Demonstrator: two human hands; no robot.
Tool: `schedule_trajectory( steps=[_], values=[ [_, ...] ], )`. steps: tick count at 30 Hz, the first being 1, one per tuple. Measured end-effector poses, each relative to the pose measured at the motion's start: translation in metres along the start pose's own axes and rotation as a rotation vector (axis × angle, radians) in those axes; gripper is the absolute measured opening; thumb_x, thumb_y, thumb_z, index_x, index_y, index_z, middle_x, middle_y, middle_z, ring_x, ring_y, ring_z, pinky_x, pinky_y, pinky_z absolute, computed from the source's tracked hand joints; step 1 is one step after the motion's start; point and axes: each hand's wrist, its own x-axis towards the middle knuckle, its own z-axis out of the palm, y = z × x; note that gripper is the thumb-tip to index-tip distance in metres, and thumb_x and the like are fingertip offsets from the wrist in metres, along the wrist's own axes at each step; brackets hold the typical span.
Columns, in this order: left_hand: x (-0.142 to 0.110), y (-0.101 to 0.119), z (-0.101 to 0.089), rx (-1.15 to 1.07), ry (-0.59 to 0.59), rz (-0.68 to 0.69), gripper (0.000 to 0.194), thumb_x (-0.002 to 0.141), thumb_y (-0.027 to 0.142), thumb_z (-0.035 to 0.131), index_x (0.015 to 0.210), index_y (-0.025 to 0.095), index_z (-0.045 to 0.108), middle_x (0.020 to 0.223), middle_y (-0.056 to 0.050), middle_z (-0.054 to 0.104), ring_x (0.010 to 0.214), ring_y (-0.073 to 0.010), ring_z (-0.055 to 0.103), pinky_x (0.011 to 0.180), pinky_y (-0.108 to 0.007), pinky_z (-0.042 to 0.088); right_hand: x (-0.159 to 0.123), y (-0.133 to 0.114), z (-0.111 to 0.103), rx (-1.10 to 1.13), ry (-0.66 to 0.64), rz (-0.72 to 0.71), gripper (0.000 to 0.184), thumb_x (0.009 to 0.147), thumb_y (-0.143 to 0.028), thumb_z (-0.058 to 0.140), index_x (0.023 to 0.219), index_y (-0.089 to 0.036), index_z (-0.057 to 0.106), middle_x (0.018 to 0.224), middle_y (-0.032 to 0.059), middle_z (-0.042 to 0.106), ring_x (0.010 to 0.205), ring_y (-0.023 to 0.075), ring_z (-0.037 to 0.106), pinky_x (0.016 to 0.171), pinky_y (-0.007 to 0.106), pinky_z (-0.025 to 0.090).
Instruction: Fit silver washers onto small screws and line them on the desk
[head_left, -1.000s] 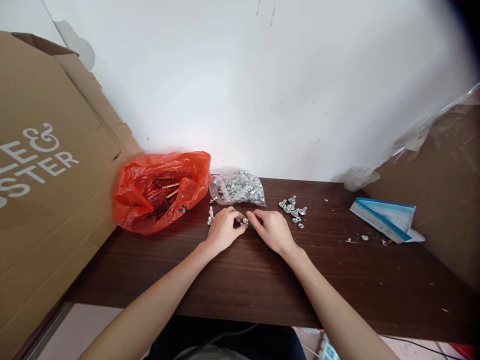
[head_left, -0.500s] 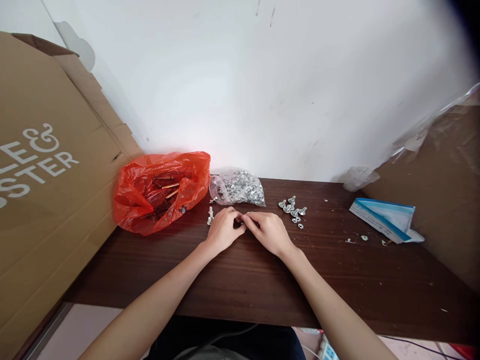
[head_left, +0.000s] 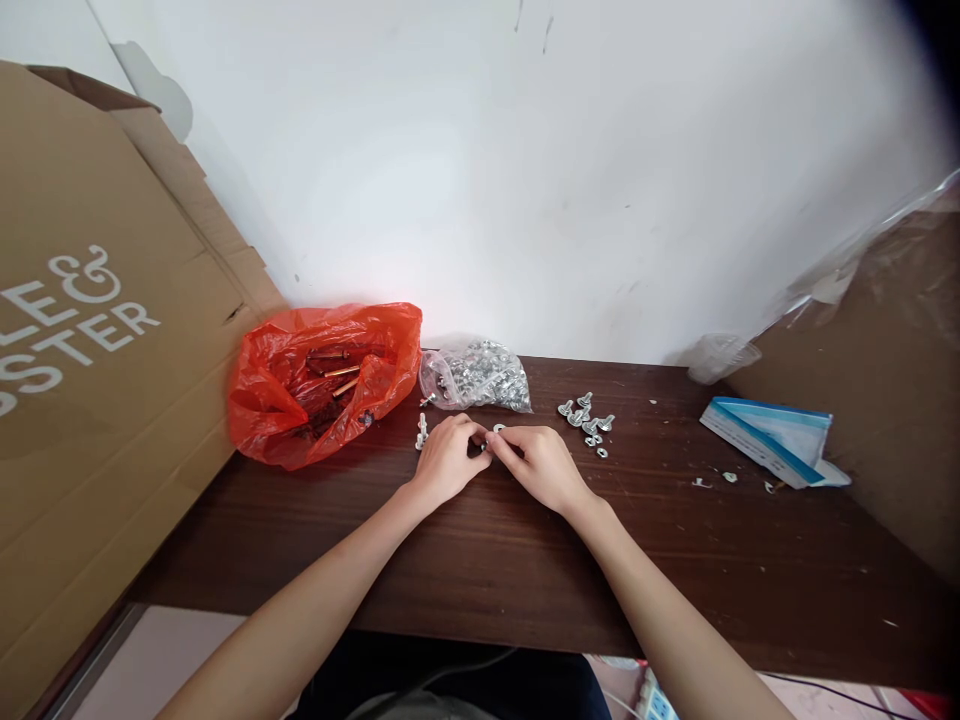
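My left hand (head_left: 450, 458) and my right hand (head_left: 546, 465) meet over the middle of the table, thumbs and forefingers pinched together. A small silver metal fastener (head_left: 483, 447) shows between the left thumb and forefinger, mostly hidden. Just past the right fingertips a round, pale metal piece (head_left: 499, 428) peeks out; whether it is held or lies on the table I cannot tell. Right of my right hand lies a loose group of silver bolts (head_left: 576, 417), with a few nuts (head_left: 602, 453) at its near side. Several fasteners (head_left: 421, 432) rest left of my left hand.
A red plastic bag (head_left: 259, 420) with copper-coloured rods (head_left: 341, 372) stands left, beside a large cardboard box (head_left: 97, 400). A clear bag of metal hardware (head_left: 484, 375) sits by the wall. A blue-white packet (head_left: 765, 440) and a clear plastic cup (head_left: 721, 357) are at right.
The right fingers have shifted slightly, and more of the round metal piece shows beyond them. Both hands otherwise stay in place.
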Motion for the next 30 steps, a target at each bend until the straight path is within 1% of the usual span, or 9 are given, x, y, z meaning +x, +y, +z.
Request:
schedule_trajectory(
  steps=[3, 5, 9, 17, 25, 30],
  values=[
    [0.000, 0.000, -0.001, -0.005, -0.011, -0.004, 0.011, 0.076, 0.022, 0.059, 0.084, 0.016, 0.066, 0.083, -0.004, 0.061, 0.077, -0.0171, 0.056, 0.071, -0.028, 0.044, 0.000, -0.002, 0.001, -0.022, -0.023, -0.034, 0.043, 0.096, -0.038, 0.034, 0.068, -0.018, 0.061, 0.064, 0.0026, 0.062, 0.055, 0.0122, 0.051, 0.054, 0.022, 0.029],
    [0.000, 0.000, -0.001, 0.000, -0.017, -0.005, 0.013, 0.076, 0.021, 0.059, 0.087, 0.016, 0.066, 0.085, -0.004, 0.061, 0.078, -0.0174, 0.056, 0.071, -0.028, 0.044, 0.000, -0.002, 0.001, -0.044, -0.031, -0.033, 0.040, 0.096, -0.037, 0.035, 0.074, -0.019, 0.063, 0.069, 0.0028, 0.065, 0.059, 0.0133, 0.055, 0.056, 0.022, 0.030],
    [0.000, 0.001, -0.001, 0.020, -0.016, -0.003, 0.011, 0.076, 0.022, 0.059, 0.083, 0.016, 0.065, 0.082, -0.004, 0.060, 0.078, -0.0182, 0.056, 0.072, -0.029, 0.043, 0.000, -0.001, 0.002, -0.063, -0.019, 0.006, 0.035, 0.096, -0.037, 0.036, 0.087, -0.022, 0.066, 0.082, 0.0031, 0.069, 0.071, 0.0160, 0.062, 0.059, 0.023, 0.034],
    [0.000, 0.001, 0.000, 0.056, -0.019, 0.014, 0.010, 0.075, 0.026, 0.062, 0.075, 0.016, 0.061, 0.081, -0.004, 0.059, 0.079, -0.0191, 0.055, 0.072, -0.030, 0.043, 0.002, -0.003, 0.001, -0.066, 0.036, 0.098, 0.032, 0.095, -0.035, 0.039, 0.085, -0.023, 0.067, 0.081, 0.0031, 0.070, 0.073, 0.0175, 0.064, 0.061, 0.024, 0.036],
    [-0.001, -0.002, 0.002, 0.020, 0.002, 0.026, 0.012, 0.077, 0.027, 0.062, 0.075, 0.016, 0.062, 0.079, -0.004, 0.060, 0.078, -0.0186, 0.055, 0.072, -0.031, 0.043, 0.002, 0.001, 0.002, 0.000, 0.037, 0.070, 0.028, 0.092, -0.032, 0.043, 0.078, -0.022, 0.064, 0.075, 0.0019, 0.065, 0.066, 0.0152, 0.059, 0.060, 0.024, 0.037],
    [0.000, -0.006, 0.003, -0.025, 0.013, 0.037, 0.007, 0.074, 0.020, 0.065, 0.081, 0.017, 0.065, 0.079, -0.002, 0.063, 0.075, -0.0168, 0.056, 0.072, -0.029, 0.043, 0.003, 0.007, 0.000, 0.073, 0.073, 0.096, 0.018, 0.089, -0.025, 0.047, 0.086, -0.023, 0.065, 0.085, 0.0016, 0.065, 0.069, 0.0144, 0.058, 0.062, 0.024, 0.041]
  ],
)
